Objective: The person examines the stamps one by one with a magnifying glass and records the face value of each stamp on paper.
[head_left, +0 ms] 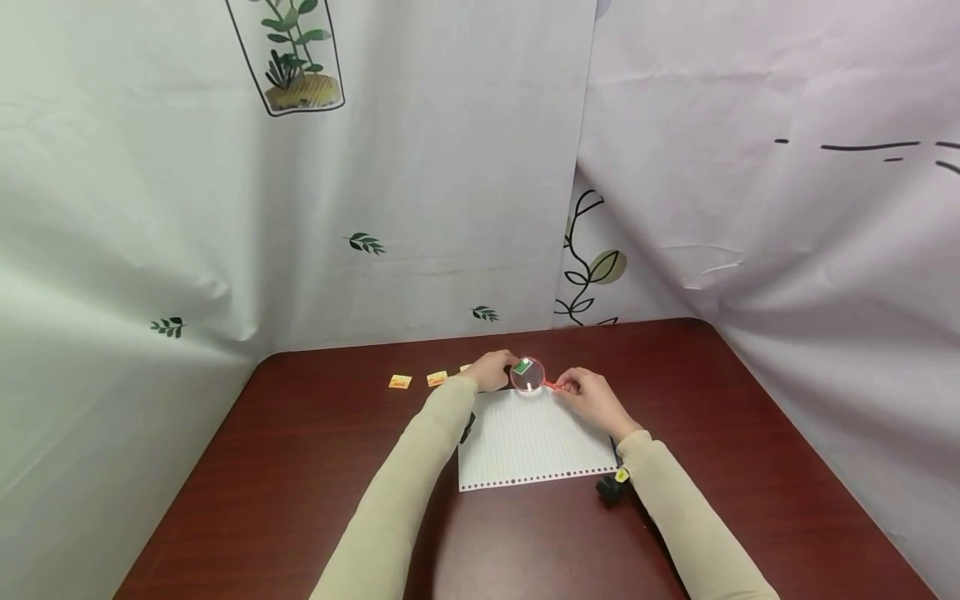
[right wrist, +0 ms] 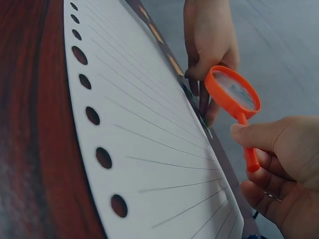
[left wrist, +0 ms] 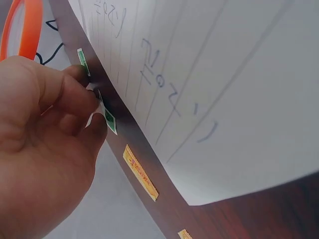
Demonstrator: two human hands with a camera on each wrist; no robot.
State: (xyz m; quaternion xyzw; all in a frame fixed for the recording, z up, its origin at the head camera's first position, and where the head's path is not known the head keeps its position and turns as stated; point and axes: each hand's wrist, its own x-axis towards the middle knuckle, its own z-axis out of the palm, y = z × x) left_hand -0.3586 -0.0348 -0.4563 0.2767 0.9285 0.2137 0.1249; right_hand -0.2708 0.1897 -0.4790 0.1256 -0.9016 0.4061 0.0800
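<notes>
My right hand point(head_left: 592, 398) pinches the handle of an orange-red magnifying glass point(right wrist: 244, 117) between thumb and fingers. Its lens is held over the far edge of a lined sheet of paper point(head_left: 536, 442), and a green sticker-like piece point(head_left: 522, 366) shows through it. My left hand point(left wrist: 47, 142) is at that same far edge, its curled fingertips pinching a small green piece with a white border point(left wrist: 109, 122). Another green piece point(left wrist: 82, 60) lies just beyond those fingers. Handwriting point(left wrist: 159, 79) in pen covers part of the sheet.
Small orange-yellow pieces point(head_left: 401, 382) lie in a row left of my left hand. A black object with a yellow mark point(head_left: 611, 490) is by my right sleeve. The dark red table point(head_left: 315, 467) ends at a white printed curtain point(head_left: 450, 183).
</notes>
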